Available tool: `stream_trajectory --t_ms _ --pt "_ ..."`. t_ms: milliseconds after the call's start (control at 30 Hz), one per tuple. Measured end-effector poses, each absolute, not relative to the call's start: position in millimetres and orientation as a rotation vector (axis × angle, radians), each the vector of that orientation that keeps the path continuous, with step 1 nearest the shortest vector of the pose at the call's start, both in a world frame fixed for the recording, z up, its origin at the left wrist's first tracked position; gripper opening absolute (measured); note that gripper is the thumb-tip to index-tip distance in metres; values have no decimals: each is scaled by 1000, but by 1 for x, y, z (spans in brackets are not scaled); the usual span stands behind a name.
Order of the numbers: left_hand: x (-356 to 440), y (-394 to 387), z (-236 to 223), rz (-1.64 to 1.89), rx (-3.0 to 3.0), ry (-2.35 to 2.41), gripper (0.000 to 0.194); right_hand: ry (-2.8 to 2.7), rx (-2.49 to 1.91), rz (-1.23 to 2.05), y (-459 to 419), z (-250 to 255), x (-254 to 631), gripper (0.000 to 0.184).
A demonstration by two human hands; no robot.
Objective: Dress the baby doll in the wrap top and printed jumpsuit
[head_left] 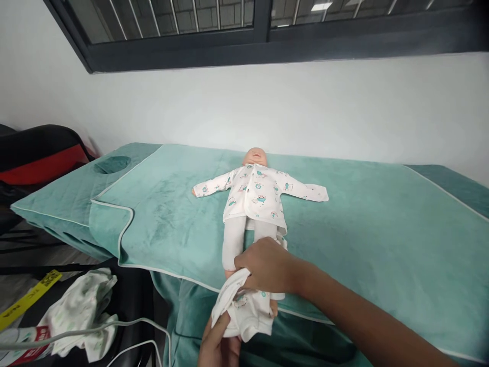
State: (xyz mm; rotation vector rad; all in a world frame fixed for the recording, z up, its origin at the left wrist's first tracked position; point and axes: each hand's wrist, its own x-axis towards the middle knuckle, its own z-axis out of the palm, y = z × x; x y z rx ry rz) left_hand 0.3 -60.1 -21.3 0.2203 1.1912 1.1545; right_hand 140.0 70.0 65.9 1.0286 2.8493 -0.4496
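A baby doll (255,196) lies on its back on a teal padded table (367,229), head toward the wall. It wears a white printed shirt and white leggings. My right hand (267,266) is closed around the doll's lower legs and the top edge of a small white printed garment (244,308) bunched at the doll's feet. My left hand (217,341) pinches the lower part of the same garment at the table's front edge. The doll's feet are mostly hidden by the cloth and my right hand.
A teal blanket with white piping (126,224) covers the table, which has a face hole (112,164) at the left end. A crumpled white cloth (82,311), a white cable (114,326) and a yellow tape (28,300) lie lower left. A black and red chair (38,153) stands at far left.
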Motion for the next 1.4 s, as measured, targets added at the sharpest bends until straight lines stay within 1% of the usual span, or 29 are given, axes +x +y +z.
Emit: stream_trajectory --t_ms 133,233,300,400,533,600,700,767,833,867,933,967,1000,1067,1133,1200,1233,1300,1400 --pt "-5 -58 -20 1205 226 1226 39 2874 1051 -637 71 67 144 33" --pt "-14 -48 -29 1218 244 1184 45 2894 1113 -814 72 65 148 30" --pt "-27 -35 -34 1208 380 1182 46 2913 1159 -899 72 65 149 28" --pt "-51 -8 -31 1157 728 1264 38 2926 1198 -1009 73 64 150 33" --pt "-67 27 -7 1125 1067 1342 21 2875 1300 -1188 74 67 150 41" --pt "-66 40 6 1170 1189 1362 17 2841 1383 -1289 75 68 150 38" --pt "-60 56 18 1223 1358 1354 13 2780 1590 -1428 79 68 150 30" --pt "-55 68 23 1241 1432 1305 11 2744 1792 -1374 84 69 151 19" --pt "-51 79 27 1260 1441 1225 12 2785 1961 -1127 90 69 153 5" --pt "-50 84 29 1246 1428 1180 14 2823 2022 -972 92 69 153 1" --pt "-48 91 33 1172 1387 1113 21 2865 2092 -750 96 69 153 8" --pt "-48 94 34 1113 1374 1092 26 2866 2102 -705 96 69 153 7" --pt "-49 95 36 1053 1367 1081 33 2864 2094 -693 95 69 152 5" --pt "-53 95 37 973 1356 1073 46 2902 2025 -731 91 68 154 14" --pt "-58 92 38 941 1328 1053 54 2990 1937 -864 85 67 158 25" --pt "-63 87 38 926 1267 1003 61 3059 1935 -1040 79 65 166 29" --pt "-65 84 38 924 1233 964 61 3069 1968 -1115 76 64 171 28" --pt "-68 80 37 934 1161 905 55 3054 2063 -1176 73 62 179 23" --pt "-68 80 35 932 1114 979 42 3047 2115 -1113 72 59 185 16"
